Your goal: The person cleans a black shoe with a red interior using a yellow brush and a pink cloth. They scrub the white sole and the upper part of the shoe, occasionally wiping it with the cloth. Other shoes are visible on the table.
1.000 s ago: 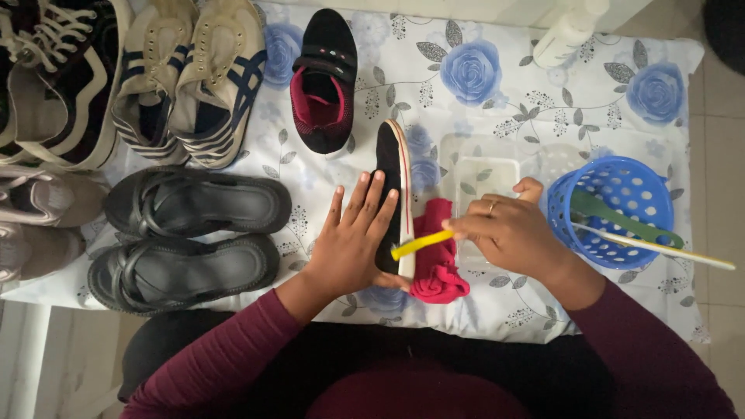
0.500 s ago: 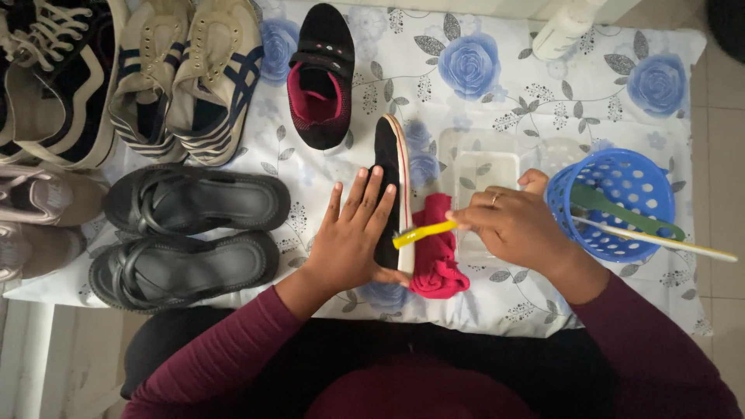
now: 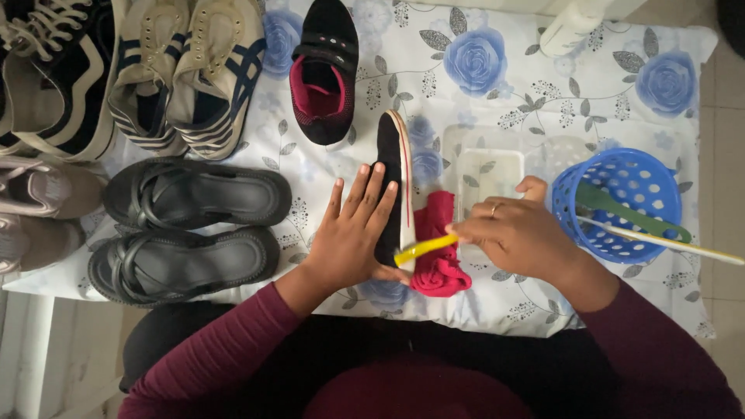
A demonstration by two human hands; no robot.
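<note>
Mid-scrub, I judge: my left hand (image 3: 353, 237) lies flat, fingers spread, steadying the black shoe (image 3: 392, 182) on its side on the floral cloth (image 3: 497, 70), my right hand (image 3: 520, 233) pinching the yellow brush (image 3: 423, 250) against its sole edge; next needs steady strokes.

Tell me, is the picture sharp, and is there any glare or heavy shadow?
Head view: soft, even light, no glare on the floral cloth; only faint shadows beside the black sandals; both hands and the yellow brush look sharp; slight wide-angle stretch at the edges.
</note>
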